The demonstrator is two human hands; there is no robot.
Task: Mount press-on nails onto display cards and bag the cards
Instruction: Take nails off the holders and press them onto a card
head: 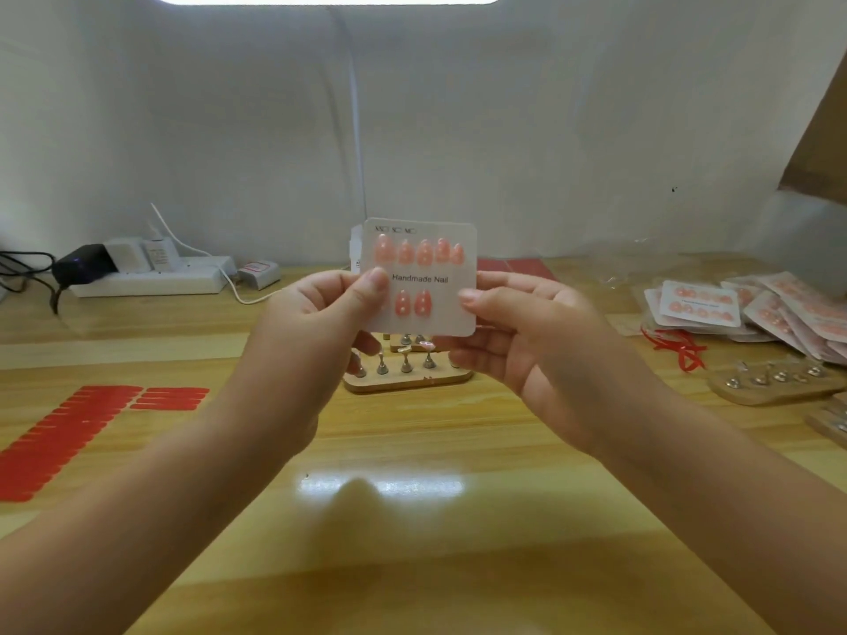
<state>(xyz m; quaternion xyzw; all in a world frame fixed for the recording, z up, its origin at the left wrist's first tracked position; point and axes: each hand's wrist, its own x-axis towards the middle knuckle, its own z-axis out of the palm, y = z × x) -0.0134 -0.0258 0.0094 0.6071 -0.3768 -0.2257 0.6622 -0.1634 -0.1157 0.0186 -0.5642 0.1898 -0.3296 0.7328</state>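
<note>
Pink press-on nails (415, 252) sit tips-up in rows on a white display card (451, 309), held upright facing the viewer above the tabletop (412, 451). Left hand (316, 313) pinches its left edge, right hand (527, 332) its right edge, fingers curled around it.

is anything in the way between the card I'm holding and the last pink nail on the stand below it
Nothing visible. The card, held by the left hand and right hand, is just above the stand; the pink nail sits uncovered.
</note>
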